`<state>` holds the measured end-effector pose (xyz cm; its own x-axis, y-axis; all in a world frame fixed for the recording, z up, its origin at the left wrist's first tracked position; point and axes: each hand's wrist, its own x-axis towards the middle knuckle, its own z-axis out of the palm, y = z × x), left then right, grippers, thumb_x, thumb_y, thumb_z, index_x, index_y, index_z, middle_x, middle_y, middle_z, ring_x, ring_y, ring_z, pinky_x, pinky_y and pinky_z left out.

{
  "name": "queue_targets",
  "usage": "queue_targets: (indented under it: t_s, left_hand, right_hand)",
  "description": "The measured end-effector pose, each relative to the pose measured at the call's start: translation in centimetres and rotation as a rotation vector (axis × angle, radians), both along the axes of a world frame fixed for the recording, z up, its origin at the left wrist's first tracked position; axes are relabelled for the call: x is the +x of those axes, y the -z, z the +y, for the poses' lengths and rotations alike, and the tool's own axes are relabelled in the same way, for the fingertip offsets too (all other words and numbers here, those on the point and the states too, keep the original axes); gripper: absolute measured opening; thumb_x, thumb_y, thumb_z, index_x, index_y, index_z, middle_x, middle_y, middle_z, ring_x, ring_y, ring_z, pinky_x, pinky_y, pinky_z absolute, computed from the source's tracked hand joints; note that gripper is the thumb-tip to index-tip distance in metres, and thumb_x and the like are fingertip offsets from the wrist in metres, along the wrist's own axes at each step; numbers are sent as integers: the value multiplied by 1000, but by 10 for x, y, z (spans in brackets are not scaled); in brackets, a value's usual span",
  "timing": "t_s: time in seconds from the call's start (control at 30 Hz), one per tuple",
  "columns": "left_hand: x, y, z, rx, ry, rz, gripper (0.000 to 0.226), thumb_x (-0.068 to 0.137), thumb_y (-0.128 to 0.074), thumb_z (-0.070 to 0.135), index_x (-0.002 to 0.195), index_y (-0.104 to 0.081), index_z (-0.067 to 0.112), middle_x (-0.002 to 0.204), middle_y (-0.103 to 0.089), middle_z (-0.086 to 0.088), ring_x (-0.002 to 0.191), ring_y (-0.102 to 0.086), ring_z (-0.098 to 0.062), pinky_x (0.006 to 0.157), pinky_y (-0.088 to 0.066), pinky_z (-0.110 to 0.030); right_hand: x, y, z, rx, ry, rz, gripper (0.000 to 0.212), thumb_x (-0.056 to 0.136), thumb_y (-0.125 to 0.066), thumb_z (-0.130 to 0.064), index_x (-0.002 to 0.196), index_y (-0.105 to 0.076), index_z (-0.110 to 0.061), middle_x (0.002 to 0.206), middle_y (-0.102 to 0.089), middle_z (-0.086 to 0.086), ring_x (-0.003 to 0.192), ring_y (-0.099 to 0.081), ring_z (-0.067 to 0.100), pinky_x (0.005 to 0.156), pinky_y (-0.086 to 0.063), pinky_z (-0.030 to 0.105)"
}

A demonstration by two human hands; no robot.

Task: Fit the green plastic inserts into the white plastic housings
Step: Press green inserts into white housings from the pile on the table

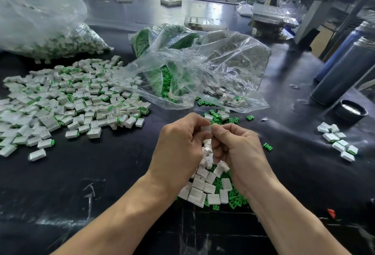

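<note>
My left hand (pixel 179 145) and my right hand (pixel 236 145) meet above the black table, fingers curled, and together pinch one white housing (pixel 206 129) between their fingertips. Any green insert in it is hidden by the fingers. Below the hands lies a loose pile of white housings (pixel 204 187) mixed with green inserts (pixel 233 195). More green inserts (pixel 216 119) lie scattered just beyond my fingertips.
A wide heap of housings with green showing (pixel 67 102) covers the table's left. Clear plastic bags (pixel 203 71) of green and white parts lie behind the hands; another full bag (pixel 40 31) sits far left. A small group of housings (pixel 338 143), dark bottles (pixel 343 71) and a cap (pixel 351 111) stand right.
</note>
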<state>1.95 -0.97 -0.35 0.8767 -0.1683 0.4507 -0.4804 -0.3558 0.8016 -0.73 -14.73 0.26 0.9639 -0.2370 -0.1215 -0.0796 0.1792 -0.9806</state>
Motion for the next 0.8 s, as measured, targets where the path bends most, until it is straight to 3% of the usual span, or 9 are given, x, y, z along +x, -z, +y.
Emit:
queue_targets:
  t_s: [0.2, 0.3, 0.43, 0.5, 0.57, 0.63, 0.73, 0.8]
  left_hand:
    - [5, 0, 2, -71, 48, 78, 17, 91, -73, 3, 100, -73, 18, 85, -75, 12, 82, -71, 2, 73, -55, -14]
    - [9, -3, 4, -249, 139, 246, 16, 93, -72, 6, 97, -73, 22, 90, -76, 10, 88, -72, -6, 83, -58, -27]
    - [12, -6, 6, -378, 226, 309, 9, 97, -67, 10, 99, -75, 12, 93, -78, 2, 85, -71, -6, 76, -53, -17]
    - [13, -5, 5, -418, 258, 339, 10, 98, -65, 10, 100, -75, 7, 98, -77, -10, 86, -72, -23, 77, -58, -30]
    - [13, -4, 5, -430, 288, 350, 11, 99, -64, 9, 100, -74, 4, 103, -74, -16, 90, -70, -36, 79, -61, -39]
    - [13, -3, 5, -427, 304, 346, 10, 98, -66, 8, 100, -75, 6, 105, -74, -14, 87, -72, -33, 78, -61, -36]
    - [11, -4, 5, -410, 328, 366, 10, 92, -71, 18, 100, -74, 12, 93, -75, -10, 69, -69, -28, 68, -60, -42]
    - [11, -4, 5, -380, 328, 358, 12, 89, -71, 22, 96, -73, 13, 99, -76, -6, 68, -68, -29, 66, -59, -43]
  right_hand:
    - [1, -3, -5, -11, -39, -55, 26, 96, -70, -22, 71, -74, -16, 68, -63, 9, 53, -51, 17, 47, -45, 28]
    - [2, -7, -7, 3, -51, -83, 35, 99, -63, -36, 75, -77, -16, 70, -65, 11, 53, -53, 18, 45, -44, 27]
    - [2, -5, -2, 3, -160, -97, 53, 97, -53, -60, 86, -79, -15, 76, -69, 12, 56, -56, 21, 44, -44, 29]
    - [2, -4, 1, 9, -219, -96, 61, 92, -50, -69, 84, -77, -15, 77, -70, 14, 56, -56, 23, 44, -44, 31]
    - [2, -2, 4, -12, -249, -106, 62, 94, -47, -71, 83, -76, -16, 76, -68, 13, 56, -56, 24, 45, -44, 31]
    - [2, -1, 5, -14, -242, -110, 62, 95, -47, -71, 82, -75, -17, 73, -66, 11, 56, -55, 24, 45, -43, 32]
    - [1, 0, 6, -23, -225, -117, 61, 96, -45, -70, 79, -75, -21, 70, -63, 10, 55, -53, 23, 46, -43, 33]
    - [1, -1, 7, -24, -239, -118, 56, 99, -42, -67, 80, -77, -27, 69, -61, 9, 54, -52, 22, 44, -43, 32]
